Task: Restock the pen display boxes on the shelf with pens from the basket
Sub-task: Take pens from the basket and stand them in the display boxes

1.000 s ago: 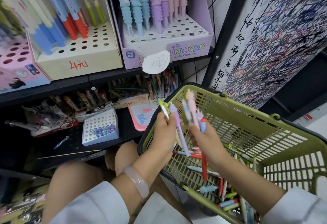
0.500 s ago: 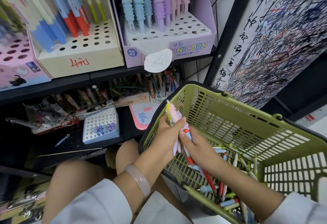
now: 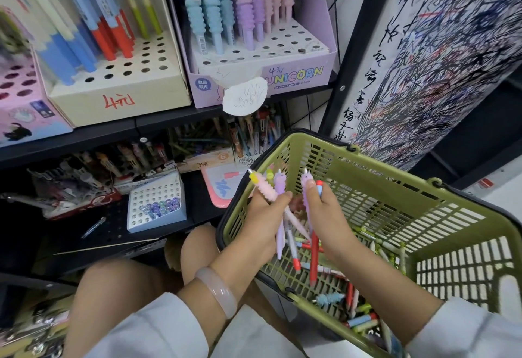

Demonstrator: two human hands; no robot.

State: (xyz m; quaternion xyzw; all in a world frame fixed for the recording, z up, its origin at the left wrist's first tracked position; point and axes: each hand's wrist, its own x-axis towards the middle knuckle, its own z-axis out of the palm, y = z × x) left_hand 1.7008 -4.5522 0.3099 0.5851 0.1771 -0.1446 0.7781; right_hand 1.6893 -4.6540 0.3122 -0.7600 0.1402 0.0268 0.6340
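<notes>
A green plastic basket (image 3: 423, 188) sits at the right with several loose pens (image 3: 358, 321) on its bottom. Over its left rim my left hand (image 3: 262, 225) grips a bunch of unicorn pens (image 3: 268, 191), pink and purple among them, tips pointing down. Beside it my right hand (image 3: 327, 216) holds a purple unicorn pen (image 3: 305, 185) together with a red-and-blue pen (image 3: 314, 258). On the shelf above stands the lilac UNICORN display box (image 3: 296, 75), with blue, purple and pink unicorn pens in its back rows and open holes in front.
A cream display box (image 3: 124, 97) with blue, red and green pens stands left of the unicorn box, a pink box (image 3: 19, 95) further left. The lower shelf holds a small white holed box (image 3: 155, 205), a pink card (image 3: 223, 185) and packs of pens. A scribbled board (image 3: 440, 61) rises at the right.
My two hands were joined at the bunch half a second ago; now they are apart, the right one holding a purple unicorn pen and a red one. The view has shifted slightly.
</notes>
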